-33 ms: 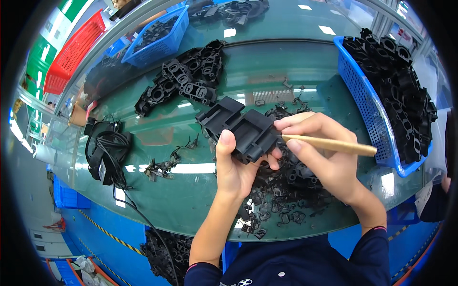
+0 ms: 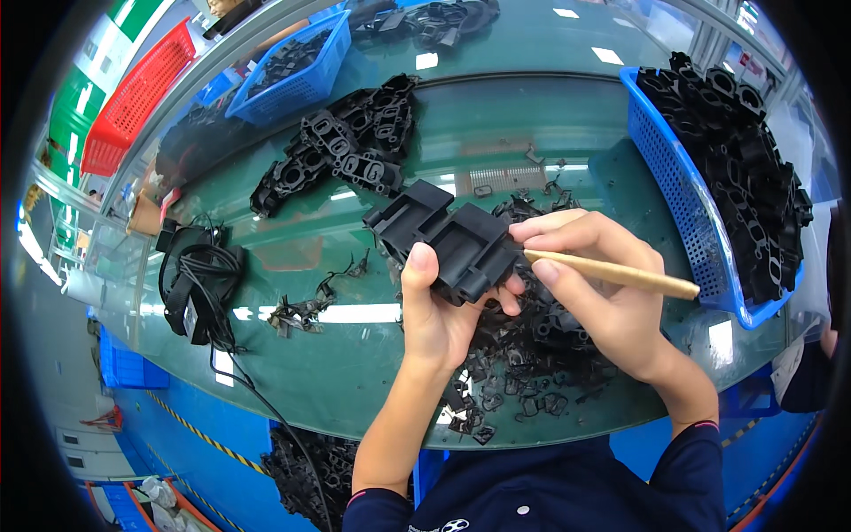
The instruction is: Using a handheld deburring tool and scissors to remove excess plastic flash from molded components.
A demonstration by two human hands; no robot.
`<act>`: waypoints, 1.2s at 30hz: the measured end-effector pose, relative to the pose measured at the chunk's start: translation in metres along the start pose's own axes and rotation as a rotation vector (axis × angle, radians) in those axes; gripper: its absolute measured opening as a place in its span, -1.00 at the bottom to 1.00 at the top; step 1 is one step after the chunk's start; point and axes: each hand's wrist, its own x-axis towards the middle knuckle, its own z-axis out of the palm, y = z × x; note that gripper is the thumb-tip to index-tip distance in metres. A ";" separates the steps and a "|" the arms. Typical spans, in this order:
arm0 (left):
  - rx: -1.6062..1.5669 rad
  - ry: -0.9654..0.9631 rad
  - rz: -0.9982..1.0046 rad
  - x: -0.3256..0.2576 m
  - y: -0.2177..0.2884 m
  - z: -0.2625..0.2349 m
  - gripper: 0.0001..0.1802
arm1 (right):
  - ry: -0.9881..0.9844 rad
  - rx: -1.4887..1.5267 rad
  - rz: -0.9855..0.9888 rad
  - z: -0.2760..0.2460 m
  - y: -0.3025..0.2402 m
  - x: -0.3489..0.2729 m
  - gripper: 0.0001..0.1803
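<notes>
- The green glass-topped surface (image 2: 532,115) fills most of the view, curving with the lens.
- A blue basket (image 2: 683,195) at the right edge holds a heap of black plastic parts; a smaller blue basket (image 2: 292,66) and a red basket (image 2: 133,97) stand at the far left.
- A pile of black frames (image 2: 341,146) lies on the surface beyond the hands.
- A black cable bundle (image 2: 199,284) lies at the left.
- The black plastic part (image 2: 448,239) is held above the middle of the surface, its long axis running from upper left to lower right.
- The left hand (image 2: 443,310) is clamped on its near end, thumb on top.
- The right hand (image 2: 603,293) is closed on a wooden stick (image 2: 612,273), which lies almost level, tip pointing left and touching the part.
- Small black scraps (image 2: 514,372) litter the surface under the hands.
</notes>
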 end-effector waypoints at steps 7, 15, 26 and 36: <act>0.183 0.037 0.107 -0.006 -0.007 0.006 -0.26 | 0.036 -0.278 -0.178 0.004 0.000 -0.002 -0.85; 0.142 0.071 0.062 -0.002 -0.010 0.011 -0.26 | 0.018 -0.354 -0.137 -0.001 0.001 -0.004 -0.86; 0.112 0.050 0.027 -0.005 -0.004 0.011 -0.39 | 0.098 -0.541 -0.521 -0.001 0.017 0.002 -0.85; -0.110 -0.089 -0.105 0.000 -0.005 0.002 -0.39 | 0.043 -0.340 -0.243 -0.002 0.003 0.001 -0.90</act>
